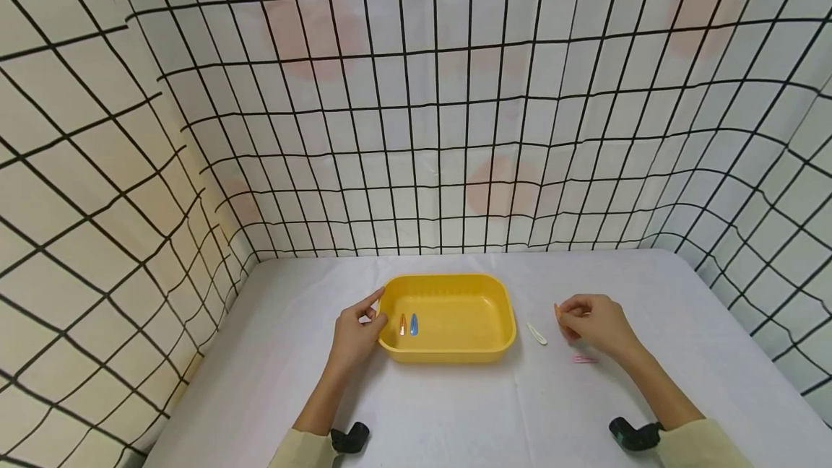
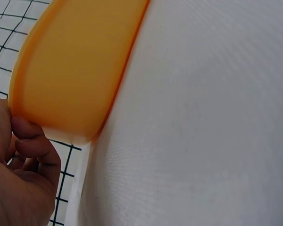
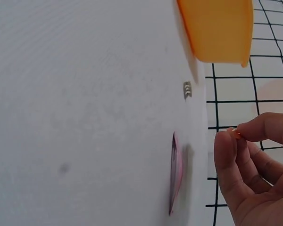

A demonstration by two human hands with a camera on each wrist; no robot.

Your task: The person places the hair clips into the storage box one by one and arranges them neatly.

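A yellow tray [image 1: 448,354] lies on the white-covered table, and my left hand [image 1: 354,331] grips its left rim between thumb and fingers. In the left wrist view the thumb and fingers [image 2: 35,141] are at the tray's corner. Inside the tray, near its left end, lie an orange hair clip [image 1: 403,324] and a blue hair clip [image 1: 414,324]. Right of the tray, my right hand [image 1: 594,323] pinches another orange hair clip [image 3: 235,133] between thumb and index fingertip. A white hair clip [image 1: 536,334] lies between tray and right hand; a pink hair clip [image 1: 584,358] lies just below that hand.
Black grid netting [image 1: 455,114] over pale cloth walls the table at the back and both sides. The white tablecloth [image 1: 455,417] spreads around the tray. Black wrist devices [image 1: 351,438] sit at both of my wrists, by the sleeves.
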